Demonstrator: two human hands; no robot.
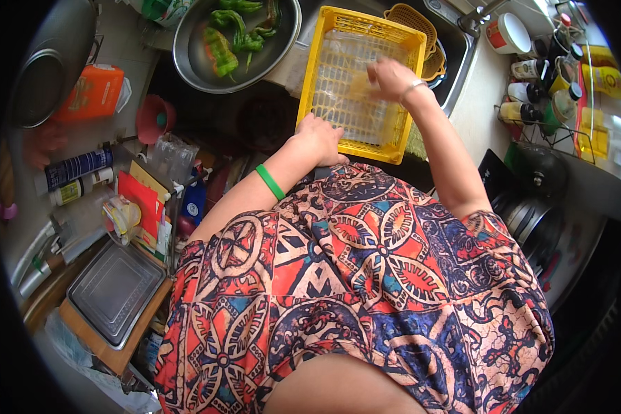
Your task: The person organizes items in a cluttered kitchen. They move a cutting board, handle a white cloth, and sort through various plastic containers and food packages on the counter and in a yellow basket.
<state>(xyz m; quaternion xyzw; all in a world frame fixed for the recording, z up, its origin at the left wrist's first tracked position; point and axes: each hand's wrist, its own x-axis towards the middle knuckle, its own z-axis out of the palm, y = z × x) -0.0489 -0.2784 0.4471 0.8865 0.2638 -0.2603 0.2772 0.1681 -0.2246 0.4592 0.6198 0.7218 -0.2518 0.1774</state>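
A yellow plastic basket [415, 98] with a slotted floor stands before me, over the front edge of the sink. Clear plastic sheeting [336, 67] seems to line its inside. My left hand [318, 138] grips the basket's near left rim, fingers over the edge and thumb low on the outside. Inside the basket, above its right half, is my right hand [392, 77], bent at the wrist and blurred by motion. A pale yellow smear shows beside its fingers; whether it is something held cannot be made out.
Left of the basket, a steel basin [181, 62] holds several green peppers [222, 52] in water. Brown strainers [411, 23] sit in the sink [458, 67] under the faucet [476, 20]. Bottles [522, 92] crowd a rack on the right. A lidded tray [116, 292] lies lower left.
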